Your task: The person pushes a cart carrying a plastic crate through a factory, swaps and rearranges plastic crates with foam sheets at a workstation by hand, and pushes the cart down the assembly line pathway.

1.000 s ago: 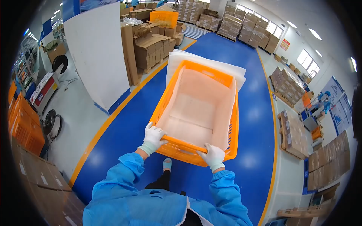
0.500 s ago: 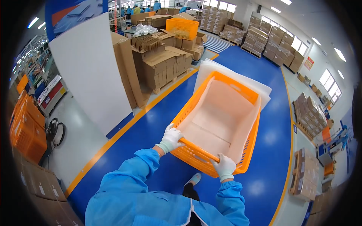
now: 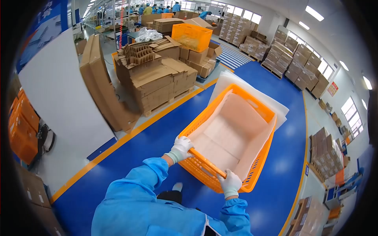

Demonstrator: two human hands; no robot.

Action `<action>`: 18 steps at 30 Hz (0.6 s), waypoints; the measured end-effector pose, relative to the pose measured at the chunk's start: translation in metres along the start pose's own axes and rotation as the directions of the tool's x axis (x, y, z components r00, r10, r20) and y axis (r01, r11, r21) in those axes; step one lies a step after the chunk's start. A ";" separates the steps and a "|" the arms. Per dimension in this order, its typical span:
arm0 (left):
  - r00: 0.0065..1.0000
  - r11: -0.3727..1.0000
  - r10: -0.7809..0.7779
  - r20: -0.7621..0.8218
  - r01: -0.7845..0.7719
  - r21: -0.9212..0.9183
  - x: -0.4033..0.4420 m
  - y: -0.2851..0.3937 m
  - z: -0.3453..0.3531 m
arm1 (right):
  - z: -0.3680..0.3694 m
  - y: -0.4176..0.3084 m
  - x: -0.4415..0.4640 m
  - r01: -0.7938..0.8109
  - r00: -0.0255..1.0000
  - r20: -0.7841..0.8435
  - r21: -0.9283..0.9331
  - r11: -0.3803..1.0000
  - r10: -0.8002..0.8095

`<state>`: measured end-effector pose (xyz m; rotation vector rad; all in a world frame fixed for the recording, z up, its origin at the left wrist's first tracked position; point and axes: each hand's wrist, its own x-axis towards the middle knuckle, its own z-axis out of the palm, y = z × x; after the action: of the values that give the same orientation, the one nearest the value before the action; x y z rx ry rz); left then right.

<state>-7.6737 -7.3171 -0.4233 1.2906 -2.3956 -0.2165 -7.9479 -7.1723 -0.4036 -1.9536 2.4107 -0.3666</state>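
Note:
In front of me is an orange plastic crate (image 3: 204, 167), its inside lined with pale foam sheet (image 3: 224, 133). My left hand (image 3: 181, 148), in a white glove, is closed round the near rim at its left corner. Farther right on that same rim, my gloved right hand (image 3: 230, 181) grips too. The liner covers the bottom and walls, and nothing else shows inside. White sheets (image 3: 225, 80) stick out beyond the crate's far end; what bears them is hidden.
A blue floor lane (image 3: 138, 153) with yellow edge lines runs ahead. Flattened cardboard on a pallet (image 3: 165, 106) and a white panel (image 3: 63, 94) stand to the left. Stacked cartons (image 3: 327, 153) line the right. People in blue (image 3: 176, 7) are far off.
The pallet of cardboard and the white panel have come nearer and shifted left as I moved along the lane. Both hands keep their hold on the crate. The visible foot has changed.

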 end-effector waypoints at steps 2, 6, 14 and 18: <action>1.000 1.000 0.011 -0.001 -0.011 0.003 0.088 -0.006 0.031 | 0.005 0.030 0.084 -0.033 0.999 0.002 -0.004 0.999 0.033; 0.996 0.997 0.069 -0.051 -0.066 0.046 0.206 -0.018 0.071 | 0.029 0.083 0.200 0.034 0.996 -0.077 -0.017 0.999 -0.035; 0.999 0.993 0.039 0.001 -0.039 0.111 0.442 -0.039 0.137 | 0.052 0.168 0.431 0.097 0.986 -0.136 0.009 0.995 -0.094; 0.986 0.990 0.131 -0.100 -0.125 0.059 0.557 -0.051 0.179 | 0.055 0.217 0.551 0.113 0.985 -0.128 0.000 0.994 -0.112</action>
<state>-7.9824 -7.8158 -0.4461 1.1361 -2.3986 -0.0485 -8.2680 -7.6731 -0.4249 -2.1325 2.3727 -0.5191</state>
